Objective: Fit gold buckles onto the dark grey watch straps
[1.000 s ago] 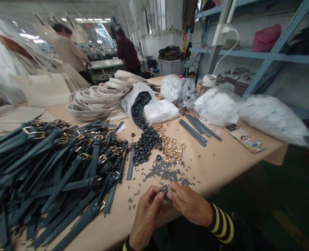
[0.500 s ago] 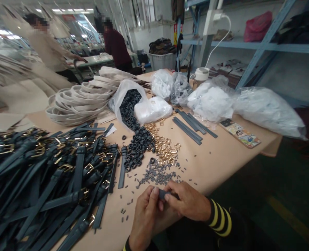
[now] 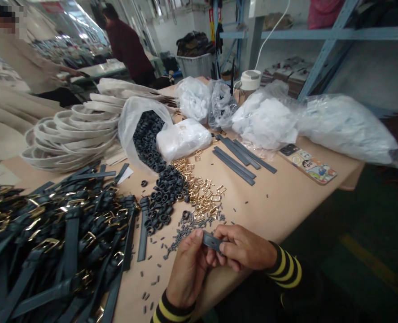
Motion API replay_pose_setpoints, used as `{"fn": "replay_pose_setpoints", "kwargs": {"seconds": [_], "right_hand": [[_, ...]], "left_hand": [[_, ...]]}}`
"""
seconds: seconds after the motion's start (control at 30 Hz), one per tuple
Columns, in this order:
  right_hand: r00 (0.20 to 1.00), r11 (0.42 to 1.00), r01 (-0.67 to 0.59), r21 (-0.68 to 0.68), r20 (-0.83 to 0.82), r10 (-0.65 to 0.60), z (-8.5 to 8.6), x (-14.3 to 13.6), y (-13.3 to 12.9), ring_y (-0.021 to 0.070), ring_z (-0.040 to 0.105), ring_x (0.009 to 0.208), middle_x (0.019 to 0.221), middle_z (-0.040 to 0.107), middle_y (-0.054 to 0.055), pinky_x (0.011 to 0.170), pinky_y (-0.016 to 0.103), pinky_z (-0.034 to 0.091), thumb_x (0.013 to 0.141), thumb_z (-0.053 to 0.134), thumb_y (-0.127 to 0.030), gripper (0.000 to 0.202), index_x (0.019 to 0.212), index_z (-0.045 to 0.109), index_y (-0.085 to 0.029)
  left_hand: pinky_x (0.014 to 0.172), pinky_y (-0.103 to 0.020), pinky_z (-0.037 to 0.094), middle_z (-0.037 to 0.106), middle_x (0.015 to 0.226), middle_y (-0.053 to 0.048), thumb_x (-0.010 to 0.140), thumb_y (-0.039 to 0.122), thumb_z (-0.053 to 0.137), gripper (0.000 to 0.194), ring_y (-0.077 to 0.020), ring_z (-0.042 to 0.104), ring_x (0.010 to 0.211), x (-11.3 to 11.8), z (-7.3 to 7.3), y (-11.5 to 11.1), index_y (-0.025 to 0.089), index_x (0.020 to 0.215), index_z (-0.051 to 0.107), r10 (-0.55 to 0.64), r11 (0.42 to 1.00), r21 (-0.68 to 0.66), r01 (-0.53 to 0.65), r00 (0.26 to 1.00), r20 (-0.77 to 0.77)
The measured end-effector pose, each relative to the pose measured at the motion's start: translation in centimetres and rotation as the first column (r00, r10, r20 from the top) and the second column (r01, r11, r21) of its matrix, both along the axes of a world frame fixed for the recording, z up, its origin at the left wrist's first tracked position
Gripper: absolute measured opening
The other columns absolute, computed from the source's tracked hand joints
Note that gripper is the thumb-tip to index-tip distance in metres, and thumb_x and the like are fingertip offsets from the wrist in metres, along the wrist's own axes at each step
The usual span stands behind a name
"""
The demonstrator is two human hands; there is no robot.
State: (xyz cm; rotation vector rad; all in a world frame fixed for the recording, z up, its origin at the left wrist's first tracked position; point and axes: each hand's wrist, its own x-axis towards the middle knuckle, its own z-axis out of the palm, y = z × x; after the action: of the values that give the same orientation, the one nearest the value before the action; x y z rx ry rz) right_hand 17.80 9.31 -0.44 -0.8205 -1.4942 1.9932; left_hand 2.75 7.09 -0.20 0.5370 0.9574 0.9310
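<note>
Near the table's front edge, my left hand (image 3: 189,264) pinches the left end of a short dark grey strap (image 3: 212,242). My right hand (image 3: 246,247) grips the same strap from the right, fingers curled round it. A small slot shows in the strap's face between the two hands. Just beyond lie small grey pieces (image 3: 181,234), gold buckles (image 3: 203,197) and black loops (image 3: 161,197). Finished-looking dark straps with gold buckles (image 3: 72,242) are heaped at the left. Several flat grey strips (image 3: 234,166) lie beyond the buckles.
A plastic bag (image 3: 126,130) spills black loops. Pale looped bands (image 3: 74,134) are stacked at the back left. More plastic bags (image 3: 266,119) line the back edge, near a patterned phone case (image 3: 308,163). Two people stand beyond, by blue shelving (image 3: 296,33) and a grey bin (image 3: 195,66).
The camera view has shifted, moving the table contents left in the picture. The strap between my hands now shows more of its flat face and a slot. Both hands still hold it.
</note>
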Motion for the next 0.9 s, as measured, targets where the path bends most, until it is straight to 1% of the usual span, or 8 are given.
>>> {"fn": "replay_pose_setpoints", "kwargs": {"seconds": [0.07,0.13,0.2,0.27,0.4,0.5,0.7,0.9], "right_hand": [[1.0,1.0,0.003,-0.019,-0.026,-0.004,-0.1,0.3,0.3,0.0032,0.046,0.041,0.069,0.054,-0.001,0.038,0.014,0.038,0.075,0.041,-0.012,0.013,0.085,0.05,-0.014],[0.999,0.998,0.05,-0.033,0.006,-0.05,-0.2,0.5,0.5,0.003,0.043,0.04,0.063,0.051,-0.003,0.038,0.013,0.037,0.074,0.041,-0.01,0.013,0.083,0.05,-0.014],[0.989,0.989,0.14,-0.048,0.063,-0.137,-0.6,0.7,0.7,0.0029,0.039,0.038,0.054,0.047,-0.006,0.036,0.012,0.033,0.075,0.04,-0.009,0.011,0.079,0.049,-0.014],[0.972,0.974,0.22,-0.053,0.093,-0.214,-1.2,0.7,0.8,0.0033,0.037,0.036,0.048,0.045,-0.007,0.035,0.013,0.032,0.077,0.038,-0.01,0.01,0.076,0.048,-0.015],[0.959,0.96,0.275,-0.059,0.095,-0.268,-2.0,0.4,0.7,0.0046,0.038,0.035,0.044,0.045,-0.008,0.037,0.015,0.035,0.081,0.038,-0.016,0.01,0.077,0.048,-0.015],[0.951,0.952,0.299,-0.058,0.105,-0.292,-2.0,0.2,0.6,0.0046,0.038,0.035,0.045,0.045,-0.008,0.036,0.015,0.034,0.081,0.041,-0.018,0.009,0.075,0.047,-0.015],[0.909,0.921,0.385,0.064,0.144,-0.39,-1.2,0.1,0.5,0.0032,0.033,0.036,0.05,0.04,-0.008,0.033,0.014,0.027,0.081,0.05,-0.027,0.011,0.081,0.047,-0.017],[0.922,0.928,0.373,0.021,0.107,-0.373,0.0,-1.1,-0.4,0.003,0.035,0.037,0.054,0.047,-0.006,0.034,0.014,0.028,0.08,0.053,-0.03,0.018,0.089,0.053,-0.015]], "left_hand": [[0.049,-0.021,0.038,0.045,0.048,0.003,0.086,0.037,0.039,0.032,-0.0099,0.046,0.046,-0.4,0.1,1.0,0.016,0.063,0.046,-0.076,0.994,0.07,0.088,0.984,-0.161],[0.05,-0.023,0.037,0.045,0.051,0.002,0.086,0.038,0.036,0.032,-0.0113,0.046,0.049,-1.0,0.1,2.5,0.017,0.063,0.046,-0.032,0.961,0.224,0.162,0.87,-0.491],[0.057,-0.025,0.039,0.049,0.062,0.0,0.085,0.035,0.04,0.026,-0.0131,0.047,0.057,-1.6,0.0,4.1,0.018,0.068,0.05,0.164,0.871,0.4,0.285,0.599,-0.784],[0.067,-0.028,0.04,0.052,0.075,-0.002,0.082,0.029,0.044,0.015,-0.0163,0.05,0.069,-2.0,-0.2,5.6,0.018,0.076,0.053,0.308,0.761,0.438,0.479,0.327,-0.893],[0.069,-0.032,0.041,0.053,0.078,-0.005,0.079,0.019,0.045,0.008,-0.0202,0.05,0.076,-2.0,-0.6,7.1,0.018,0.077,0.053,0.29,0.676,0.252,0.692,0.065,-0.955],[0.065,-0.03,0.041,0.052,0.074,-0.004,0.08,0.018,0.043,0.011,-0.0194,0.05,0.073,-2.0,-0.8,7.1,0.018,0.071,0.05,0.286,0.675,0.223,0.704,0.03,-0.958],[0.064,-0.028,0.042,0.054,0.075,-0.004,0.084,0.017,0.036,0.019,-0.0167,0.053,0.07,-2.6,0.3,4.9,0.018,0.075,0.052,0.311,0.654,0.318,0.687,0.139,-0.94],[0.065,-0.027,0.044,0.055,0.085,-0.006,0.085,0.012,0.036,0.023,-0.0167,0.054,0.075,-3.0,2.1,0.8,0.017,0.099,0.053,0.512,0.533,0.406,0.742,0.098,-0.853]]}}
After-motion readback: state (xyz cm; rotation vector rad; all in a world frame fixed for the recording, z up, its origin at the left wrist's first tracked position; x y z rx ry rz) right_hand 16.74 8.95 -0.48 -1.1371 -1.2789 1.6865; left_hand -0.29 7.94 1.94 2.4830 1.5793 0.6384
